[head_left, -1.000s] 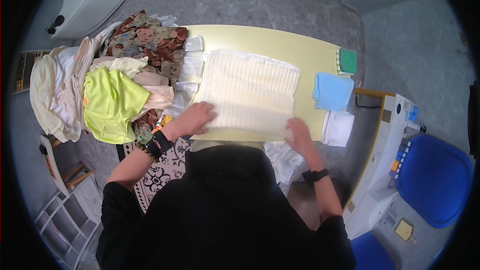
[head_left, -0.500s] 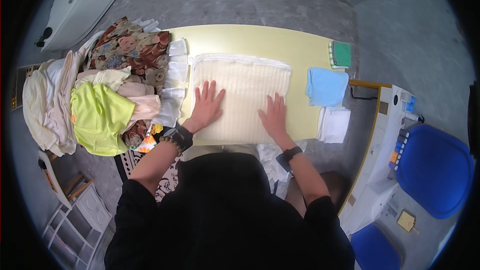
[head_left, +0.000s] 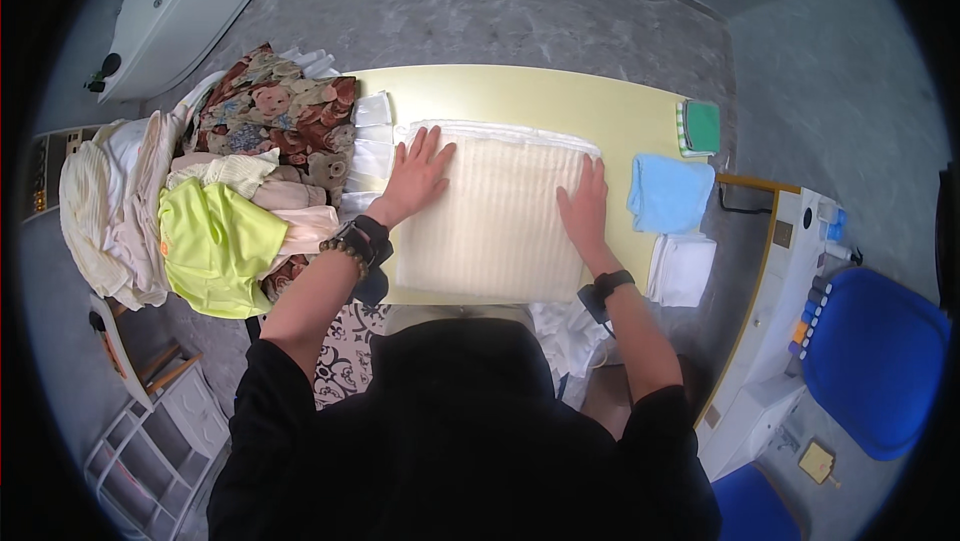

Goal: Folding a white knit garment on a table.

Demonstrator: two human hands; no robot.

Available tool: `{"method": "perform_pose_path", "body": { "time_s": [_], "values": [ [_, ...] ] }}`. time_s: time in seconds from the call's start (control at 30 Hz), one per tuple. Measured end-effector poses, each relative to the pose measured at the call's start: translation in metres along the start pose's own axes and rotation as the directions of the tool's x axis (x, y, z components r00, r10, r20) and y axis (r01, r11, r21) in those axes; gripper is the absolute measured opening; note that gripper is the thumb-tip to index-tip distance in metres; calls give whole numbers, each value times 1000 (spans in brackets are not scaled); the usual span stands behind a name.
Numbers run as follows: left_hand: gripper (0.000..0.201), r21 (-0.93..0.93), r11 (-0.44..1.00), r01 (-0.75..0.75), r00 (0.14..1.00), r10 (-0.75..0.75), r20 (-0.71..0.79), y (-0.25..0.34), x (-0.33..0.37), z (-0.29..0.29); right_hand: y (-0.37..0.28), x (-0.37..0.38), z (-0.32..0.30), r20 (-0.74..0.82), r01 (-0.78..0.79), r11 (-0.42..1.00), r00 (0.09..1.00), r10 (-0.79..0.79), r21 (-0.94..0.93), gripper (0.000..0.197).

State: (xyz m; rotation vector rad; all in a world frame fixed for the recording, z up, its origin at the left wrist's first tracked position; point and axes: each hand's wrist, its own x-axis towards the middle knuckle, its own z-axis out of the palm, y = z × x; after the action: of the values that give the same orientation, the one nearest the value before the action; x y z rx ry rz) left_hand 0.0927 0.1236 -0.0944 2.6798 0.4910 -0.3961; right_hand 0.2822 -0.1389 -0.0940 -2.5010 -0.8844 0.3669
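A cream, ribbed cloth (head_left: 490, 221), folded into a rectangle with a white band along its far edge, lies flat on the pale yellow table (head_left: 520, 91). My left hand (head_left: 415, 176) rests on its far left corner, fingers spread and pointing away from me. Over by the far right corner, my right hand (head_left: 587, 206) lies along the cloth's right side with its fingers stretched out. Neither hand grips anything.
Left of the cloth is a heap of laundry: a flowered cloth (head_left: 270, 106), a lime-green garment (head_left: 215, 246) and cream fabrics (head_left: 110, 211). A green folded cloth (head_left: 703, 129), a blue one (head_left: 670, 193) and a white one (head_left: 682, 269) line the table's right edge.
Both hands have slid away from me towards the far corners of the cream cloth, and the right hand has also moved outward to its right edge. The view has shifted slightly.
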Motion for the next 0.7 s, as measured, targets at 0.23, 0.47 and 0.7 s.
{"method": "perform_pose_path", "body": {
  "time_s": [0.23,0.47,0.7],
  "values": [
    [52,-102,989,-107,945,70,-318,28,-28,-6,55,31,18,16,-230,907,971,240,353,71],
    [44,-460,866,195,923,-320,-212,33,-124,41,68,75,10,196,-347,807,938,287,478,65],
    [56,-686,325,651,699,-609,375,-17,-186,128,55,82,0,372,-482,689,872,318,542,40]
  ]
}}
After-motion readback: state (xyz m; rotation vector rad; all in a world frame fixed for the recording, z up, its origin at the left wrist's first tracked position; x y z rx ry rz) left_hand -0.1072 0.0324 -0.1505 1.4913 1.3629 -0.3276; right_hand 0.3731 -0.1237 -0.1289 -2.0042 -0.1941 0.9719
